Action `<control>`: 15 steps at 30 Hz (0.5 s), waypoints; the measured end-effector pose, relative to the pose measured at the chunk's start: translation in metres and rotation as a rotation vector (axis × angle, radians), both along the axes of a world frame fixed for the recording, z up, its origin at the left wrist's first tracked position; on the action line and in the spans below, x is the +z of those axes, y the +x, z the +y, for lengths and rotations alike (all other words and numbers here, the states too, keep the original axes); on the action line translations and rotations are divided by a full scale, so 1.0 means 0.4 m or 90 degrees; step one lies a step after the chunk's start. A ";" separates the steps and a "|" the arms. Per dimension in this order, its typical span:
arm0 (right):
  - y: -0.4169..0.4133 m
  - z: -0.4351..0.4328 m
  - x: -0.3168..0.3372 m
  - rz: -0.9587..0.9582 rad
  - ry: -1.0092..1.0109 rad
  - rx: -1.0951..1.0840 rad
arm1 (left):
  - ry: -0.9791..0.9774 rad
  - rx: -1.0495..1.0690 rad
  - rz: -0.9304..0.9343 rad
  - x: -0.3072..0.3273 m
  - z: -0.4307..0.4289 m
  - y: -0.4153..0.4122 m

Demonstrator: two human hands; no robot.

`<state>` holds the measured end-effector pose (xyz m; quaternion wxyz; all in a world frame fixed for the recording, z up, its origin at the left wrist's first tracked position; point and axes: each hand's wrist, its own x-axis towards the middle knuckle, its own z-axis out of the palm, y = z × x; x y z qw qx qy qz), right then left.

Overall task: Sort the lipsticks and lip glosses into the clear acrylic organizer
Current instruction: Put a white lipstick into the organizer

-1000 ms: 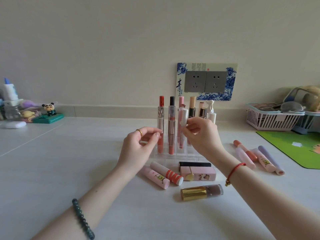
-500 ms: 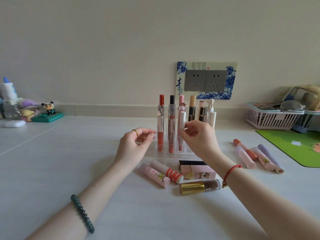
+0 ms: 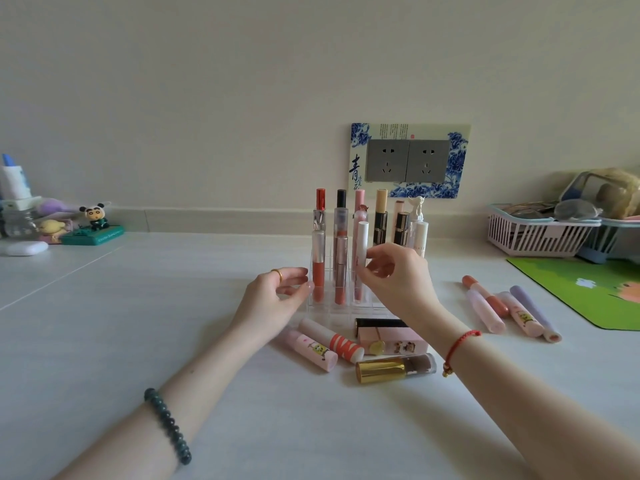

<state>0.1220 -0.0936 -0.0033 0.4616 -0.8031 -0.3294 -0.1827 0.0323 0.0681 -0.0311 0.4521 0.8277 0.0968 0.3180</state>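
The scene is being viewed through one wide-angle camera worn on the head, above the near edge of the white table. It is being aimed forward and slightly downward, toward the far wall and its socket plate. The clear acrylic organizer is being framed close, near the centre. The left hand and right hand are being caught beside it, with the forearms being taken in from the bottom corners.

White table carries clear organizer, 9 loose tubes, green mat.
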 end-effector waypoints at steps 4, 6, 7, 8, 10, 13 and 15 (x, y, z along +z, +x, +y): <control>-0.002 -0.033 0.031 0.008 0.035 -0.002 | -0.014 -0.010 0.018 -0.002 -0.005 -0.001; 0.001 -0.069 0.059 0.000 0.071 -0.005 | -0.026 -0.011 0.030 -0.002 -0.007 -0.001; 0.005 -0.092 0.072 -0.014 0.089 -0.011 | -0.031 -0.012 0.035 -0.004 -0.007 -0.002; 0.012 -0.118 0.084 -0.033 0.101 -0.021 | -0.037 -0.013 0.037 -0.005 -0.007 -0.002; 0.034 -0.177 0.096 -0.072 0.106 -0.058 | -0.041 -0.012 0.038 -0.007 -0.007 -0.004; 0.086 -0.272 0.078 -0.076 0.072 -0.172 | -0.014 -0.009 0.040 -0.007 -0.005 -0.006; 0.125 -0.327 0.047 -0.044 0.006 -0.249 | 0.003 -0.009 0.041 -0.007 -0.005 -0.007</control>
